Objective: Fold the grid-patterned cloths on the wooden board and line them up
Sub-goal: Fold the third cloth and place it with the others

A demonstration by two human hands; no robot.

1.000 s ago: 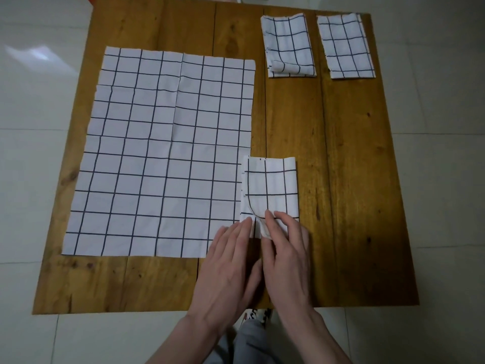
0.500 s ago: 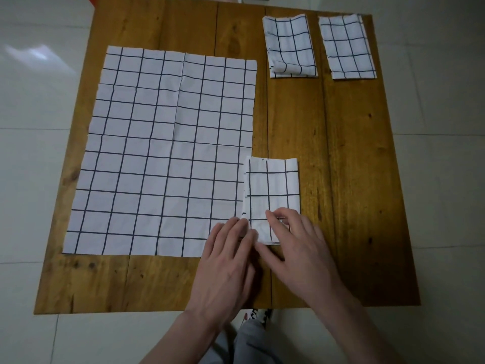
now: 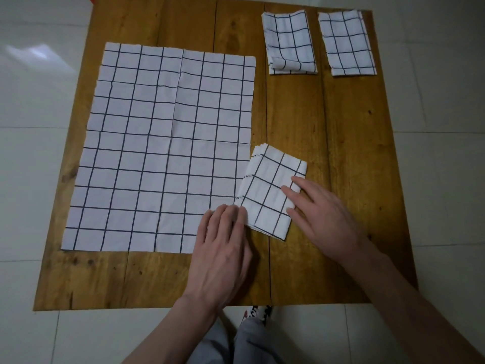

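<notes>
A small folded grid cloth [image 3: 270,190] lies tilted clockwise near the board's front middle, its left corner overlapping the big cloth. My right hand [image 3: 325,219] rests with straight fingers on its right edge. My left hand [image 3: 223,245] lies flat, fingertips touching the cloth's lower left corner. A large unfolded grid cloth [image 3: 168,148] is spread flat over the left half of the wooden board [image 3: 349,158]. Two folded grid cloths sit side by side at the far right: one [image 3: 290,43] with a curled lower corner, the other [image 3: 346,43] flat.
The board lies on a pale tiled floor [image 3: 441,127]. Bare wood shows between the front cloth and the two far ones, and along the right side. My grey trouser legs and a patterned shoe [image 3: 258,311] show below the front edge.
The small folded cloth has turned clockwise from square to tilted. My right hand has slid from its lower edge up to its right side. My left hand has stayed at the lower left corner.
</notes>
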